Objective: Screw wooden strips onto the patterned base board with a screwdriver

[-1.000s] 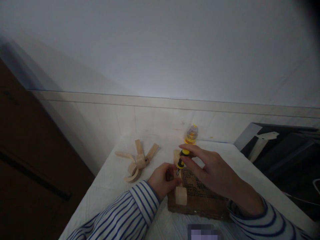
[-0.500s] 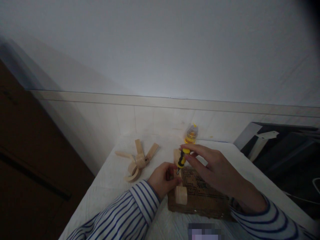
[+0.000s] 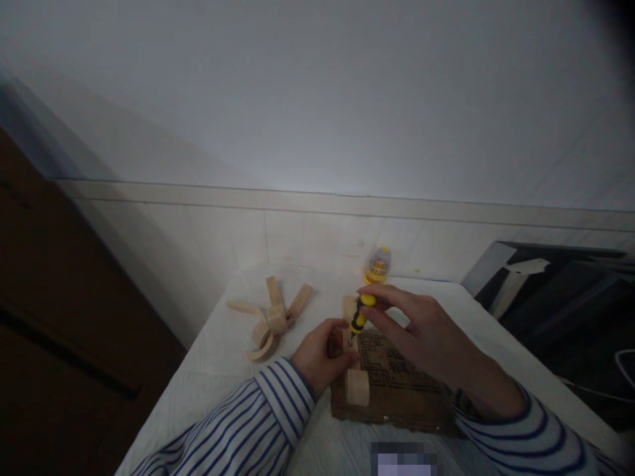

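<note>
My right hand (image 3: 417,324) grips a small yellow-and-black screwdriver (image 3: 362,314) by its handle, fingers pinched near the top. Its tip points down at a pale wooden piece (image 3: 350,305), on a spot close to my left fingertips. My left hand (image 3: 322,354) is closed around the side of this wooden piece, thumb toward me. The piece lies along the left part of a brown patterned box (image 3: 407,403), and a pale wooden block (image 3: 357,387) shows at its near end. Whether block and piece are joined, I cannot tell.
Left of my hands lies a pale wooden assembly (image 3: 275,320) with several arms and a curved part. A clear, yellow-based container (image 3: 378,266) stands at the back by the wall. Dark panels (image 3: 560,311) lean at the right; a pixelated patch covers something at the front edge.
The view has shifted very slightly. Both hands keep their places, and the screwdriver stays on the wooden piece with almost no visible movement.
</note>
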Demonstrator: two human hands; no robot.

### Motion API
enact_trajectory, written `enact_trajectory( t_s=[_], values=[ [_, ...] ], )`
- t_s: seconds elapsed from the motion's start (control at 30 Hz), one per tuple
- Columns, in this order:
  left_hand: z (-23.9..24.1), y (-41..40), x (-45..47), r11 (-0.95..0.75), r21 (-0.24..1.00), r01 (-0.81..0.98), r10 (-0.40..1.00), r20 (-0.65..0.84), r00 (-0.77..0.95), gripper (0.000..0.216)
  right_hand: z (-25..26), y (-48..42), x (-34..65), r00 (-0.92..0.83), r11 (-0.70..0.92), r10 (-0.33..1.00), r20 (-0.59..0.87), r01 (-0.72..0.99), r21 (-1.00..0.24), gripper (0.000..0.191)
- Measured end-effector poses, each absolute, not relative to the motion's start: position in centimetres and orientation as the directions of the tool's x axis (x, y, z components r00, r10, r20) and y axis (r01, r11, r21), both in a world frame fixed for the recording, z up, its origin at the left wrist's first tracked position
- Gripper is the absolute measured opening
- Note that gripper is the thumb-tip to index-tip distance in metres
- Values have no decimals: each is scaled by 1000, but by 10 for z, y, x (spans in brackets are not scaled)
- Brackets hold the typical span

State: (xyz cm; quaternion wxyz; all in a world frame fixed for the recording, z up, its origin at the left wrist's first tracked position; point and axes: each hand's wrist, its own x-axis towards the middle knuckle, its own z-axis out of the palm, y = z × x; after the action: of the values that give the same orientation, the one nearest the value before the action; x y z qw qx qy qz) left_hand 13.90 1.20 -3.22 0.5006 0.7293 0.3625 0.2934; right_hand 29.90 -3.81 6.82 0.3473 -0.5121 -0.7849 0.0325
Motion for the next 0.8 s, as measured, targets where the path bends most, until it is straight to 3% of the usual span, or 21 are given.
enact_trajectory(
  t_s=[0.27, 0.6, 0.7, 0.8],
  values=[
    [-35, 12, 139, -259, 939, 228, 824, 91, 560, 45, 69, -37, 296, -210, 450, 845, 491, 776, -442, 21],
    [-27, 10, 139, -237, 945, 227, 821, 70, 566, 44, 68, -36, 291, -173, 423, 890, 421, 657, -624, 23],
    [-26, 10, 140, -228, 947, 225, 824, 65, 562, 42, 67, -37, 291, -190, 441, 883, 430, 653, -616, 32],
    [-27, 10, 140, -228, 948, 223, 820, 64, 568, 41, 66, -36, 292, -244, 480, 862, 444, 674, -561, 29]
  ],
)
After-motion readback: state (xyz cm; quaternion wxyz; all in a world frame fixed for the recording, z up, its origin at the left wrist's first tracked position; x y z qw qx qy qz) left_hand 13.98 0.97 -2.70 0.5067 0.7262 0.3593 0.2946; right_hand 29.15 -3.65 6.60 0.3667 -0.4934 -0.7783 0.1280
